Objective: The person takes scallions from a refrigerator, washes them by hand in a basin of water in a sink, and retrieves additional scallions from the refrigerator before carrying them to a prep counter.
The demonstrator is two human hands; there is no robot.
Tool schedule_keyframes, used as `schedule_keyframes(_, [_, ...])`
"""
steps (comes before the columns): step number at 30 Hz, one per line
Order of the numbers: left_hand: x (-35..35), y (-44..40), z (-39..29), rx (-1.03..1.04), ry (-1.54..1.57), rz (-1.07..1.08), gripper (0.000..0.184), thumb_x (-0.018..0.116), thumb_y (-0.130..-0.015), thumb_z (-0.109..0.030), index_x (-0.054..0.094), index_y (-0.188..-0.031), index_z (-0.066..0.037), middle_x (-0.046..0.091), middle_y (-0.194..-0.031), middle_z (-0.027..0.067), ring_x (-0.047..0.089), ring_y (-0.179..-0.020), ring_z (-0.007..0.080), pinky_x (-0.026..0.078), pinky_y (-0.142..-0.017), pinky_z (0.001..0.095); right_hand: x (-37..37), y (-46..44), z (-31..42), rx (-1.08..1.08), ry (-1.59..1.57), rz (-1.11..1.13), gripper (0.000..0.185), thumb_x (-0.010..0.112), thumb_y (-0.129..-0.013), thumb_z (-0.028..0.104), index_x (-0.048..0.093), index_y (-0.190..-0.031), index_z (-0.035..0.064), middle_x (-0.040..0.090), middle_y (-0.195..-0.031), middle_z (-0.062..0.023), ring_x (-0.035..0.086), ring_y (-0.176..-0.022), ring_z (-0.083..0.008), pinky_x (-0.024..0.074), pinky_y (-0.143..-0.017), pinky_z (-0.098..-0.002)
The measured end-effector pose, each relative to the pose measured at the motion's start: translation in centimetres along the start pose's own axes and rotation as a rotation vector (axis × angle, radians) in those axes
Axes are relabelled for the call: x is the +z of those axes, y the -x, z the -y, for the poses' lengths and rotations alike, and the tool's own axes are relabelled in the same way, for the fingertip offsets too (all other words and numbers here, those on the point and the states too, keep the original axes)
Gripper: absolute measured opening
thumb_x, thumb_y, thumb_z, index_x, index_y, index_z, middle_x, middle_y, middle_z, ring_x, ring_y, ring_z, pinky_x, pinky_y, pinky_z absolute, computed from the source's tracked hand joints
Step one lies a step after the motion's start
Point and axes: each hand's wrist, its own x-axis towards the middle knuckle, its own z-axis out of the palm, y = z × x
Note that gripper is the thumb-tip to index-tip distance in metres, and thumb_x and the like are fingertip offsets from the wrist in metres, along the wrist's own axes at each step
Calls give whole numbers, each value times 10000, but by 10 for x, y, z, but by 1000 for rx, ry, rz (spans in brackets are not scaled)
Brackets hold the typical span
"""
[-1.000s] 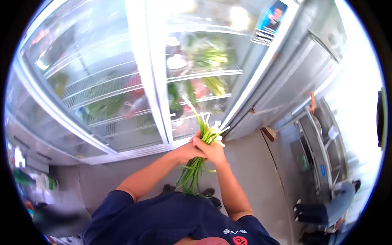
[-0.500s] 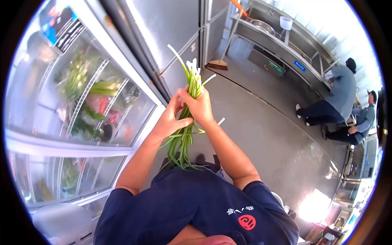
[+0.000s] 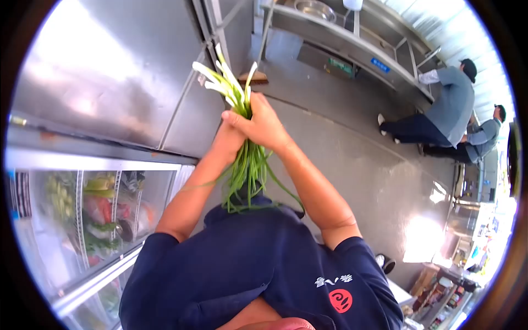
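A bunch of spring onions [image 3: 250, 168] is held in front of my chest, white ends pointing away from me and long green leaves hanging back toward my shirt. My right hand [image 3: 265, 124] wraps around the bunch just below the white ends, its thumb lying across toward the left. Close against it, my left hand [image 3: 227, 142] also closes on the stalks from the left side. Its fingers are partly hidden behind the bunch and the right hand. One or two leaves stray out to the sides.
On the left stands a glass-door fridge [image 3: 181, 165] with vegetables on its racks, beside a steel cabinet [image 3: 126, 71]. A broom head [image 3: 254, 78] rests on the floor ahead. Two people work at right, one [image 3: 448, 107] bent at a steel sink counter [image 3: 352, 41].
My view has turned left, so the fridge sits lower and the steel cabinet fills more. My hands have come closer together on the bunch, and its white ends now lean left.
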Motion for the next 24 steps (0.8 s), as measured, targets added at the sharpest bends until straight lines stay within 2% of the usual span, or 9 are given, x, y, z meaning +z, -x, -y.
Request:
schedule_keyframes(2, [11,-52,0,71,29,91,378,662,-890,-35,549,-1250,-24,630,-1072,29,633,-923,126,557,-758,284,-33,-19,-3,25,51,-39,570,763,-886,388,586,-1249,-15,534,-1278,-226,579,-1138,-361,483,-971,-429])
schedule_keyframes(5, [41,-133,-5,3,43,179,398,627,-848,8,564,-1239,-28,627,-1058,26,634,-917,120,554,-755,270,-79,-53,-45,42,145,-102,692,762,-865,432,539,-1367,12,503,-1357,-210,531,-1240,-407,468,-1032,-449])
schedule_keyframes(7, [62,-181,-7,-44,52,245,415,610,-815,22,574,-1225,-30,629,-1065,29,636,-912,124,553,-764,274,-111,-72,-71,33,-18,-191,602,726,-923,332,530,-1386,2,493,-1364,-205,566,-1206,-349,475,-1019,-406])
schedule_keyframes(10, [99,-258,-10,-91,173,400,594,671,-928,-13,427,-1468,-41,650,-1165,90,684,-984,182,581,-894,328,-160,-97,-122,134,-124,-260,523,704,-954,264,543,-1377,1,539,-1296,-177,597,-1157,-268,499,-961,-367])
schedule_keyframes(11, [113,-283,-6,-105,143,470,598,729,-916,-116,459,-1444,-36,634,-1143,76,645,-992,144,547,-881,302,-174,-105,-149,164,-182,-307,497,685,-979,252,544,-1377,-10,584,-1244,-147,612,-1116,-230,502,-948,-336])
schedule_keyframes(14, [156,-361,7,-143,39,537,536,722,-952,-164,481,-1413,-36,646,-1183,90,659,-1054,190,534,-939,343,-234,-142,-186,288,-506,-345,449,658,-1010,209,539,-1354,-54,641,-1241,-121,616,-1124,-163,493,-979,-310])
schedule_keyframes(17, [189,-432,7,-138,-7,507,483,706,-929,-63,513,-1371,-36,652,-1166,69,649,-1074,177,532,-946,341,-285,-192,-234,324,-493,-298,444,657,-997,179,525,-1355,-48,660,-1218,-127,613,-1170,-178,490,-1008,-335])
schedule_keyframes(21, [224,-515,-7,-165,-96,407,545,675,-911,7,475,-1415,-46,606,-1252,67,603,-1153,172,503,-994,334,-335,-273,-298,383,-377,-259,369,692,-944,219,593,-1200,-29,670,-1058,-95,613,-996,-154,503,-886,-320])
schedule_keyframes(24, [237,-575,-28,-177,-92,361,577,629,-910,26,436,-1448,-49,582,-1285,72,584,-1185,183,479,-1028,335,-361,-338,-337,417,-545,-261,330,699,-922,206,606,-1135,-28,657,-986,-82,597,-885,-137,500,-795,-303])
